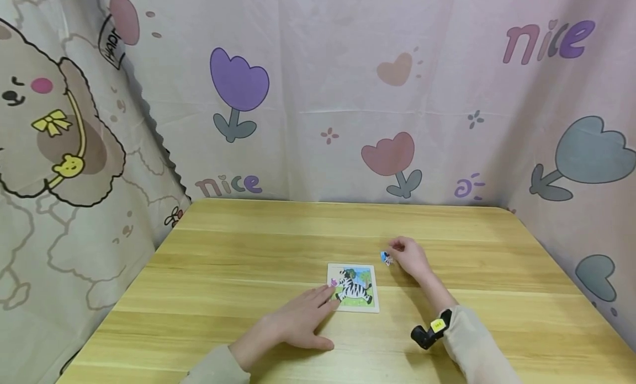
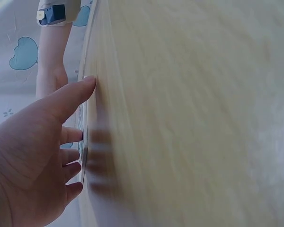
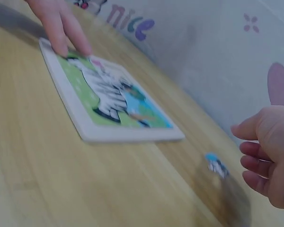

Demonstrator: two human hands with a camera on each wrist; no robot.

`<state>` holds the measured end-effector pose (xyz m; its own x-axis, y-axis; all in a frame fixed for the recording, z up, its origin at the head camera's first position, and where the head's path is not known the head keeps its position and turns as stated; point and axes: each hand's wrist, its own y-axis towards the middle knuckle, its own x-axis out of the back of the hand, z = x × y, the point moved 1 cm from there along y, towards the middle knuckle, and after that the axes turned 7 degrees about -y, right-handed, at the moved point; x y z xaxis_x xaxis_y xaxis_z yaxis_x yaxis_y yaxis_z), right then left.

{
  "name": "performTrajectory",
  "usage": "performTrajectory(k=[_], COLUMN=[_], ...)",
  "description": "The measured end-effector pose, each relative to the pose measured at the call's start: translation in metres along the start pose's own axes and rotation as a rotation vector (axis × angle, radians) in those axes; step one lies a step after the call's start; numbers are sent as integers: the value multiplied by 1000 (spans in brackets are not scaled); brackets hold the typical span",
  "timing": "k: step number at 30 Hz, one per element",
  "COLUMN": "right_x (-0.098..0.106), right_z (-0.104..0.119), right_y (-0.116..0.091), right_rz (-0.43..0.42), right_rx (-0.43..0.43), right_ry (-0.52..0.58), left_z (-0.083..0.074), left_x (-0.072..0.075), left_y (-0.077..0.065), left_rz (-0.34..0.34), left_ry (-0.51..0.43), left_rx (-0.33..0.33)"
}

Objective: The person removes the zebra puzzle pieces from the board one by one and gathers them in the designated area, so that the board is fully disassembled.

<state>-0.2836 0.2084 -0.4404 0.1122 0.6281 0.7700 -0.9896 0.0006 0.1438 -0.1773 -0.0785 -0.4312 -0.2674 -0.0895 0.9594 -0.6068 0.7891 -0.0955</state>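
A square picture puzzle in a white frame (image 1: 353, 311) lies flat on the wooden table; its picture shows a zebra (image 3: 109, 97) on green grass under blue sky. The fingertips of my left hand (image 1: 304, 318) rest on its left side, fingers extended and thumb spread apart. To the right of the frame's far corner lies a small loose puzzle piece (image 1: 386, 257), blue with black and white. My right hand (image 1: 409, 257) hovers just beside that piece. In the right wrist view, loosely bent fingers (image 3: 253, 127) stand apart from the piece (image 3: 216, 165), holding nothing.
The wooden table (image 1: 238, 235) reaches back to a printed curtain (image 1: 318, 86) with flowers and lettering. Another curtain (image 1: 89, 218) hangs along the left side. A black wrist camera (image 1: 431, 330) sits at my right cuff.
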Motion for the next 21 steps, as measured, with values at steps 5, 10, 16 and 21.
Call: performTrajectory(k=[5, 10, 16, 21], right_x=[-2, -13, -31, -44], right_z=[20, 44, 61, 62], right_y=[-4, -13, -19, -23], right_rz=[27, 93, 212, 274], right_rx=[47, 83, 127, 239], right_ry=[66, 151, 212, 178], left_z=[-2, -2, 0, 1], left_x=[0, 1, -1, -2], left_y=[0, 1, 1, 2], left_rz=[4, 14, 11, 16], left_ry=[6, -10, -7, 18], left_rx=[-5, 7, 8, 1])
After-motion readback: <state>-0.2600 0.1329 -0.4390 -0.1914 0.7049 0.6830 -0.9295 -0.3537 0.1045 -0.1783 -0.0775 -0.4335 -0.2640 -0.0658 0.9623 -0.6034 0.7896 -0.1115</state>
